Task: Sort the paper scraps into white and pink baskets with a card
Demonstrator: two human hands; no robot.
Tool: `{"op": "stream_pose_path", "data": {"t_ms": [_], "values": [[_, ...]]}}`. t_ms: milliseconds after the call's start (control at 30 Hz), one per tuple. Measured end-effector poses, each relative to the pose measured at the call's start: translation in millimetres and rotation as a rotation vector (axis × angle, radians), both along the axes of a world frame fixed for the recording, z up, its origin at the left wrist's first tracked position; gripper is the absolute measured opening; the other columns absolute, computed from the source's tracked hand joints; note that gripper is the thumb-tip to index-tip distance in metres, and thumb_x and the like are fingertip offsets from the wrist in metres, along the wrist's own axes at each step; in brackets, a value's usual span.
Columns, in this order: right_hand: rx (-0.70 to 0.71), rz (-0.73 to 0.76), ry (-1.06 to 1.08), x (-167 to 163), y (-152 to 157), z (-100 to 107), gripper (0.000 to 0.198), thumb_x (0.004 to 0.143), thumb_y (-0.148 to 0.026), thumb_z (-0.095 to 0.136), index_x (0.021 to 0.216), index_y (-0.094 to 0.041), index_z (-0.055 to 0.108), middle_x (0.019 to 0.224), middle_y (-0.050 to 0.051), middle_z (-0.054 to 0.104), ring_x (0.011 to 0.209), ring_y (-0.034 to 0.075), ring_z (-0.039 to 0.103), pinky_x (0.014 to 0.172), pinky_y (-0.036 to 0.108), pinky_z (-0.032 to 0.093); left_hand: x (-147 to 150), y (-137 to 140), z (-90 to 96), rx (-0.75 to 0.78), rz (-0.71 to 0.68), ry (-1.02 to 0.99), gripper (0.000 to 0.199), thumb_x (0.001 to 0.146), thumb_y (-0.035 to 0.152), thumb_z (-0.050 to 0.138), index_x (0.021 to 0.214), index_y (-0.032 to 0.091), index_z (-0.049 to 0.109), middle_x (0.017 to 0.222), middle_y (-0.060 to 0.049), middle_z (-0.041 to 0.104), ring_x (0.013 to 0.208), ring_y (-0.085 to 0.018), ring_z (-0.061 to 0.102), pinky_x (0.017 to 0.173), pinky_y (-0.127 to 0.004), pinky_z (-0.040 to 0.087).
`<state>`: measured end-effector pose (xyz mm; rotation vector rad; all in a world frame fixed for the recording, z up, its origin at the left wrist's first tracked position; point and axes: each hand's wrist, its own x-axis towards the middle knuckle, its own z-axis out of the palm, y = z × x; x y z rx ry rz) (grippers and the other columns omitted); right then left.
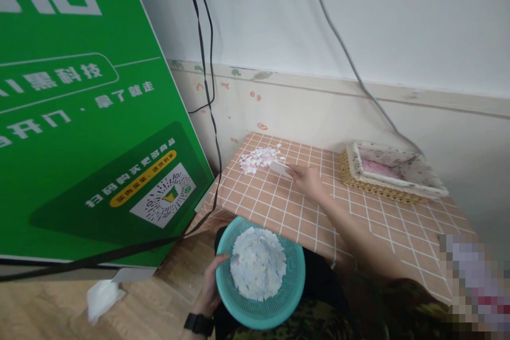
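Note:
My left hand point(212, 281) grips the rim of a teal plastic basket point(295, 271), thumb over the edge, fingers hidden below. A heap of small white paper pieces point(258, 263) fills the middle of this basket, which rests at my lap. Over the table, my right hand point(306, 178) pinches a flat white card point(281, 169). The card's far end touches or lies just beside a loose pile of white and pinkish paper bits point(258, 158) near the table's far left corner.
A wicker basket with a cloth lining point(382, 191) stands on the checked tablecloth point(382, 218) at right. Dark cables point(211, 101) hang at left before a large green sign point(71, 170). A white bag point(103, 297) lies on the floor. A pixelated patch covers the lower right.

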<state>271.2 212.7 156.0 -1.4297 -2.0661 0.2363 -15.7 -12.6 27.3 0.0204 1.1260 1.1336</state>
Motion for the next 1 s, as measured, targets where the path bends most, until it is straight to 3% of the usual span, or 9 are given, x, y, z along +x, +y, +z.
{"op": "stream_pose_path", "data": {"t_ms": [333,500,767,1000], "values": [[-0.037,0.155,0.012,-21,33,7,0.027,0.088,-0.029,0.052,0.109,-0.029,0.07,0.109,0.003,0.069,0.095,0.025,0.067,0.082,0.037,0.051,6,-11,-25.0,-0.045,0.009,0.02,0.013,0.065,0.024,0.069,0.069,0.012,0.071,0.06,-0.005,0.073,0.063,-0.024,0.067,0.067,-0.036,0.052],[-0.066,0.206,0.001,-18,38,11,0.026,0.087,-0.029,0.054,0.107,-0.028,0.071,0.103,0.003,0.071,0.086,0.024,0.069,0.074,0.035,0.053,5,-10,-23.1,-0.05,0.016,0.038,0.014,0.064,0.025,0.07,0.07,0.012,0.071,0.062,-0.006,0.074,0.065,-0.026,0.068,0.064,-0.036,0.051],[-0.075,0.35,0.047,-21,43,9,0.024,0.085,-0.025,0.057,0.105,-0.027,0.072,0.101,0.002,0.072,0.092,0.021,0.068,0.079,0.032,0.051,6,-10,-18.6,-0.052,-0.001,0.016,0.017,0.065,0.026,0.07,0.072,0.011,0.072,0.064,-0.008,0.075,0.069,-0.028,0.069,0.068,-0.037,0.052],[-0.243,0.459,0.046,9,25,19,0.021,0.083,-0.028,0.058,0.095,-0.024,0.075,0.086,0.002,0.075,0.072,0.018,0.068,0.065,0.028,0.051,6,-11,-15.7,-0.057,0.013,0.001,0.019,0.063,0.024,0.071,0.076,0.01,0.072,0.069,-0.008,0.076,0.07,-0.027,0.069,0.069,-0.037,0.052]]}}
